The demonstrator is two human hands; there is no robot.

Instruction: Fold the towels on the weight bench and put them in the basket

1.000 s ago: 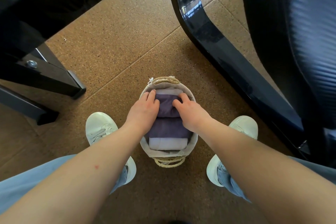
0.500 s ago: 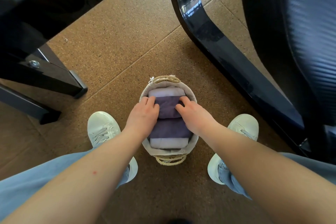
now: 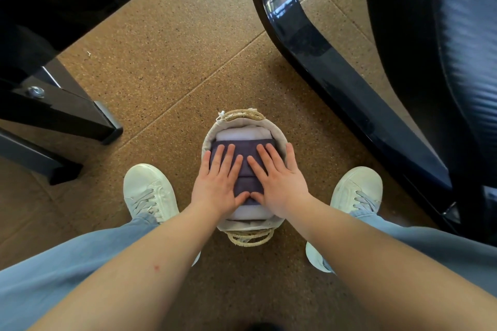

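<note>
Uncurled since before: L hand (image 3: pixel 219 183) & R hand (image 3: pixel 279 185) flat, spread, pressing folded dark-purple towel (image 3: pixel 246 146) beneath, in lined wicker basket (image 3: pixel 206 138).

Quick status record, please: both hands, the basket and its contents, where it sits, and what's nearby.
left hand: flat, fingers straight, pressing on the purple towels
right hand: flat beside the left, pressing on the same towels, thumbs close together
basket: on the floor, between the white shoes
contents: folded purple towels in the middle; a pale towel at the far end, another at the near end
nearby: dark frame to the right
bench top: not in view
</note>
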